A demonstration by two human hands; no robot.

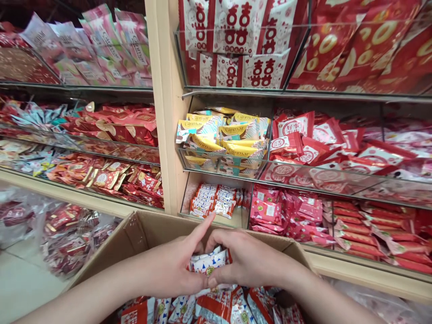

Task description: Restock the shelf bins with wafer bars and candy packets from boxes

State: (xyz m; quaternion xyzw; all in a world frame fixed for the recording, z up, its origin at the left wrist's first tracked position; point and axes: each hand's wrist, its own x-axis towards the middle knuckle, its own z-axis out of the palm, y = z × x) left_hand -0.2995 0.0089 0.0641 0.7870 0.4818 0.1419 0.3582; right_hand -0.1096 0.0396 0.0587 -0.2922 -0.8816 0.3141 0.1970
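Shelves of pale wood with clear plastic bin fronts fill the wall ahead, each bin packed with wrapped sweets: yellow and teal packets at the centre, red and white packets to their right, small white and orange packets in the low bin just above the hands. Below the shelves stands an open brown cardboard box, its far rim close under the lowest shelf edge, leaving only a narrow gap there; its left flap leans outward toward clear bags of red sweets on the floor. Inside the box, both hands meet over a bunch of small white packets with red and blue print. The left hand curls round the bunch from the left, forefinger pointing up toward the shelf; the right hand closes on it from the right, thumbs touching in front. The packets stand on end, long axes pointing upward. More red and white packets lie loose beneath.
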